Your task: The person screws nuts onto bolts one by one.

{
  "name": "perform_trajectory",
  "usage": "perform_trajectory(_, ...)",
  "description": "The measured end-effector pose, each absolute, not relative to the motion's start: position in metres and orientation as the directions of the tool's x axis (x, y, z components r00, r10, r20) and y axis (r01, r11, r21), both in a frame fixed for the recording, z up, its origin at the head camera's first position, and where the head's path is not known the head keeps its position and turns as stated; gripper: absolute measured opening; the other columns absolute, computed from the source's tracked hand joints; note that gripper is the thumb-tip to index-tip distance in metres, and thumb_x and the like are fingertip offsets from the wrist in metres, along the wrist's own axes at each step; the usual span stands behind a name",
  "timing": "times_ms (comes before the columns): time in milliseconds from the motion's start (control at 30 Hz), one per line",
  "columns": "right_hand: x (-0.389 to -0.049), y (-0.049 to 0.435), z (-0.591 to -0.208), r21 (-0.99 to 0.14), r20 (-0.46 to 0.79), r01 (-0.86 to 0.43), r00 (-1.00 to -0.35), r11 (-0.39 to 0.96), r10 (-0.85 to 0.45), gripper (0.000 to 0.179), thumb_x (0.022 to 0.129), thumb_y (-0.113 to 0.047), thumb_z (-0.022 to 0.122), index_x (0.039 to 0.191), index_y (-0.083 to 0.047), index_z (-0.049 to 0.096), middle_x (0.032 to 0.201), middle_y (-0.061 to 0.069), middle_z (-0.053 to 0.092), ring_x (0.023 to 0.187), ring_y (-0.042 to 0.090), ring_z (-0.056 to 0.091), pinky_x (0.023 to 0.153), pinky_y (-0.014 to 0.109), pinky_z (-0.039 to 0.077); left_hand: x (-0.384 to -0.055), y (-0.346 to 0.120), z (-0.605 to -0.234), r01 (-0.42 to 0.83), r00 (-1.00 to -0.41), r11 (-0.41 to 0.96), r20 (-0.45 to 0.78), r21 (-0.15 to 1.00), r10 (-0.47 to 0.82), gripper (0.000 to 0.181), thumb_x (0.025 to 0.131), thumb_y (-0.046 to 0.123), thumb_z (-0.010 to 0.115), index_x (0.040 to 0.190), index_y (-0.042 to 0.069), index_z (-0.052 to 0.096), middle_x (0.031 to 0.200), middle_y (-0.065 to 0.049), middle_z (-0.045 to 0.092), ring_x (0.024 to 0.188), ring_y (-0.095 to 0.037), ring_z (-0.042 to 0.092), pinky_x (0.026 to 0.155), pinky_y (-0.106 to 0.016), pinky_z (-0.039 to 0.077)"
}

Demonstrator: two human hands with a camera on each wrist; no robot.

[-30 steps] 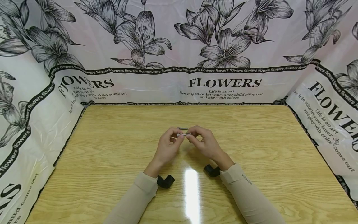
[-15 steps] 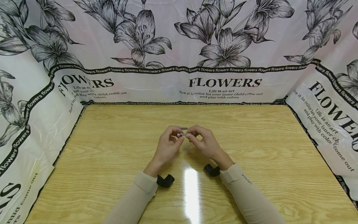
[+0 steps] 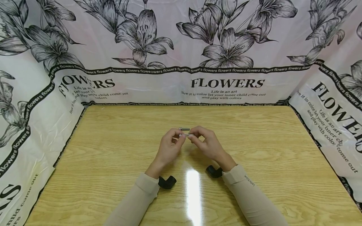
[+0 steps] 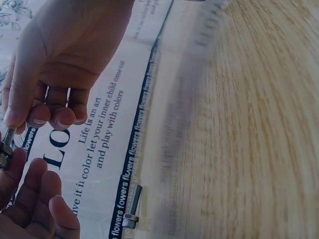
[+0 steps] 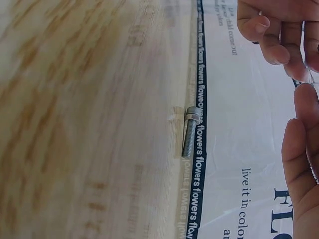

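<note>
Both hands meet near the middle of the table, with a metal bolt [image 3: 187, 135] lying roughly level between them. My left hand [image 3: 170, 147] pinches its head end between thumb and finger, where a nut [image 4: 5, 155] sits on the bolt. The right hand [image 3: 207, 143] grips the threaded end with its fingertips, as the left wrist view also shows. Just beyond the fingers a second bolt [image 3: 184, 129] lies on the table; in the right wrist view a nut [image 5: 192, 118] sits close under its head.
One black elbow-shaped piece [image 3: 167, 182] is beside the left cuff, another black elbow-shaped piece [image 3: 214, 172] beside the right. The wood-grain table [image 3: 113, 135] is bordered at back and sides by a flower-printed cloth [image 3: 158, 88].
Half a second ago the left fingers were parted around the head end, baring the nut. They have come back together on it. The right hand stays put.
</note>
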State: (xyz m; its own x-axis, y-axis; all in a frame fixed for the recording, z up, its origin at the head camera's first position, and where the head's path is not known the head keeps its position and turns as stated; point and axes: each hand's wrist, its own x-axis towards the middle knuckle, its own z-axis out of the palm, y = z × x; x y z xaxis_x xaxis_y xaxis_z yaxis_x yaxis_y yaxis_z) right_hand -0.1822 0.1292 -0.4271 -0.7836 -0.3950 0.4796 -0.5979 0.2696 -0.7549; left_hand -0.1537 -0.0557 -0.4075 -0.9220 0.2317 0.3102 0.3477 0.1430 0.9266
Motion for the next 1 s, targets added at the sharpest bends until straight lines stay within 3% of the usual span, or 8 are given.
perform_trajectory(233,-0.171,0.125,-0.406,-0.749,0.482,-0.604,-0.779,0.273,-0.402,0.007,0.090,0.006,0.061,0.095,0.001,0.062,0.073,0.010,0.058,0.069,0.018,0.055,0.062,0.030,0.046,-0.151,-0.055,-0.406,0.341,-0.930,0.179,0.302,0.923,0.210,0.014,0.096,0.006,0.056,0.099,-0.007,0.061,0.103,-0.019,0.060,0.092,-0.029,0.056,0.075,-0.040,0.046)
perform_trajectory(367,-0.168,0.124,-0.402,-0.756,0.466,-0.593,-0.786,0.279,-0.407,0.006,0.090,0.005,0.061,0.095,0.001,0.062,0.073,0.010,0.058,0.070,0.019,0.056,0.064,0.036,0.048,-0.153,-0.056,-0.408,0.393,-0.910,0.140,0.363,0.909,0.200,0.020,0.091,0.000,0.063,0.108,-0.007,0.058,0.109,-0.021,0.058,0.093,-0.031,0.054,0.071,-0.043,0.046)
perform_trajectory(467,-0.169,0.124,-0.402,-0.754,0.468,-0.595,-0.784,0.278,-0.408,0.006,0.090,0.005,0.061,0.095,0.002,0.062,0.073,0.010,0.058,0.070,0.019,0.056,0.064,0.038,0.048,-0.153,-0.056,-0.409,0.458,-0.879,0.124,0.428,0.881,0.210,0.021,0.087,-0.006,0.064,0.107,-0.009,0.057,0.109,-0.024,0.057,0.093,-0.034,0.054,0.069,-0.042,0.046)
perform_trajectory(633,-0.170,0.125,-0.404,-0.745,0.484,-0.608,-0.776,0.276,-0.404,0.007,0.090,0.006,0.061,0.095,0.002,0.062,0.072,0.010,0.058,0.069,0.018,0.055,0.060,0.029,0.045,-0.154,-0.056,-0.410,0.497,-0.858,0.130,0.463,0.858,0.225,0.015,0.087,-0.010,0.061,0.102,-0.012,0.058,0.109,-0.026,0.057,0.092,-0.036,0.055,0.068,-0.038,0.046)
perform_trajectory(1000,-0.169,0.124,-0.403,-0.748,0.479,-0.603,-0.779,0.276,-0.404,0.006,0.090,0.005,0.061,0.095,0.001,0.062,0.073,0.011,0.058,0.069,0.018,0.055,0.062,0.033,0.046,-0.169,-0.056,-0.441,0.408,-0.904,0.153,0.376,0.900,0.201,0.011,0.094,0.007,0.060,0.102,0.000,0.064,0.109,-0.014,0.060,0.093,-0.025,0.054,0.070,-0.037,0.047)
